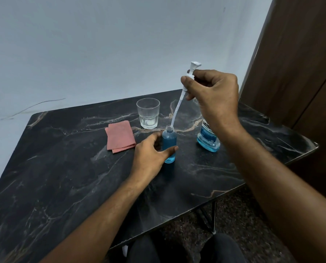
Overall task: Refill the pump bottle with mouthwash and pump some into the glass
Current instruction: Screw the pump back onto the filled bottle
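Observation:
A small clear pump bottle (pixel 169 143) full of blue mouthwash stands upright near the middle of the black marble table (pixel 63 168), its neck uncapped. My left hand (pixel 150 154) wraps around its lower body. My right hand (pixel 213 93) holds the white pump head (pixel 191 70) above it, tilted, with the dip tube's tip (pixel 172 122) just at the bottle's mouth. A clear glass (pixel 148 115) stands behind the bottle; it looks empty. The large mouthwash bottle (pixel 207 137) stands to the right, partly hidden by my right wrist.
A folded pink cloth (pixel 119 136) lies left of the glass. The table's right edge runs close behind the large bottle. A brown wooden door (pixel 300 63) stands at the right, and a pale wall lies behind the table.

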The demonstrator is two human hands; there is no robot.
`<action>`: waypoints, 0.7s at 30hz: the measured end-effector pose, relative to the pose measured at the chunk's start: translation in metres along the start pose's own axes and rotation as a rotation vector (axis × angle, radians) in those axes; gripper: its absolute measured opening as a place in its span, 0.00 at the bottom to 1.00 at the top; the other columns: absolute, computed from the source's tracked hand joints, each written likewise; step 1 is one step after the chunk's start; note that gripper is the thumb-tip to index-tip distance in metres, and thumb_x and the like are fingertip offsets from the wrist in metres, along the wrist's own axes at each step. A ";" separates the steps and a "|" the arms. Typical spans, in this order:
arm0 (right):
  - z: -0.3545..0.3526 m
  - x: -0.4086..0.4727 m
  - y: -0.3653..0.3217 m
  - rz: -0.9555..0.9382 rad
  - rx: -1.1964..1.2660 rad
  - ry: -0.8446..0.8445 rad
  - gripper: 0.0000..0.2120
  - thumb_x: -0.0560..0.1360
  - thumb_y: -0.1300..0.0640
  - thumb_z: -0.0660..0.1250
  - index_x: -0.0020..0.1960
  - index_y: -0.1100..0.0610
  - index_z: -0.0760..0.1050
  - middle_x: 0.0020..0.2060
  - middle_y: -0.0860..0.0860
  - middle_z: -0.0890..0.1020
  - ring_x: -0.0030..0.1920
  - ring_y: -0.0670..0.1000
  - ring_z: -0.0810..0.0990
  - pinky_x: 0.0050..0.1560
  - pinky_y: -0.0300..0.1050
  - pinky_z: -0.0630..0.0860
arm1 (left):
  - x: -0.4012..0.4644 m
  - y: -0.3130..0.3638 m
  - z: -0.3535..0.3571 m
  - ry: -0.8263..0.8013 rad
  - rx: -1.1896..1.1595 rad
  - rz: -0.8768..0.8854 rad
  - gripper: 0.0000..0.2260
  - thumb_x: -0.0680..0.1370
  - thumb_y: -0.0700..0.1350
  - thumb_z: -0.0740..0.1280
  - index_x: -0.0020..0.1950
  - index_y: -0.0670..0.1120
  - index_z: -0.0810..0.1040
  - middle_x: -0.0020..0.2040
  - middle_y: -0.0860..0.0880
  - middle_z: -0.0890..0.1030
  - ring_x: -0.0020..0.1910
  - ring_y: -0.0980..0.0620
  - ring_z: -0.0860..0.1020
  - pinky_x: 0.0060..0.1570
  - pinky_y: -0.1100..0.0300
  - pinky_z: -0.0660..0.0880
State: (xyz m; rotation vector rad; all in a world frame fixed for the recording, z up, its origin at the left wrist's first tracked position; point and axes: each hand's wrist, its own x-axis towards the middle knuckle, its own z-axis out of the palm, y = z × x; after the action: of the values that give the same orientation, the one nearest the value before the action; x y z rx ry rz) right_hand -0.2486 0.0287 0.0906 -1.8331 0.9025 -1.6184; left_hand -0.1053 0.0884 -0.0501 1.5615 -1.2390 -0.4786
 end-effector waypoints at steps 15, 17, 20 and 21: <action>0.008 -0.029 0.048 0.093 -0.125 -0.425 0.08 0.75 0.55 0.74 0.52 0.58 0.85 0.43 0.56 0.85 0.46 0.56 0.84 0.49 0.53 0.82 | -0.001 -0.003 0.003 0.014 -0.064 -0.020 0.15 0.70 0.51 0.81 0.55 0.52 0.84 0.48 0.59 0.87 0.48 0.66 0.84 0.48 0.69 0.80; 0.007 -0.027 0.046 0.076 -0.155 -0.461 0.08 0.76 0.54 0.74 0.53 0.57 0.85 0.44 0.53 0.85 0.46 0.52 0.83 0.47 0.46 0.81 | -0.001 -0.003 0.003 0.012 -0.067 -0.021 0.17 0.70 0.51 0.81 0.57 0.52 0.84 0.49 0.59 0.87 0.49 0.65 0.84 0.49 0.69 0.81; 0.005 -0.022 0.044 0.052 -0.208 -0.531 0.04 0.77 0.53 0.72 0.48 0.53 0.84 0.43 0.47 0.83 0.46 0.48 0.82 0.45 0.39 0.77 | -0.001 -0.003 0.003 0.007 -0.071 -0.017 0.18 0.70 0.51 0.81 0.58 0.51 0.84 0.49 0.60 0.86 0.50 0.65 0.84 0.50 0.68 0.80; 0.004 -0.021 0.043 0.043 -0.221 -0.549 0.03 0.77 0.53 0.72 0.47 0.52 0.83 0.43 0.47 0.82 0.47 0.48 0.81 0.46 0.40 0.77 | -0.001 -0.003 0.003 0.005 -0.072 -0.018 0.19 0.70 0.51 0.81 0.59 0.51 0.84 0.49 0.60 0.85 0.50 0.65 0.84 0.50 0.68 0.80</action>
State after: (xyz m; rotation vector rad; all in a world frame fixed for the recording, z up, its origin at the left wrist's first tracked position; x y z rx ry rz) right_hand -0.2514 0.0176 0.0441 -2.2292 0.8775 -0.9297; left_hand -0.1067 0.0871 -0.0541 1.5128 -1.1922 -0.5248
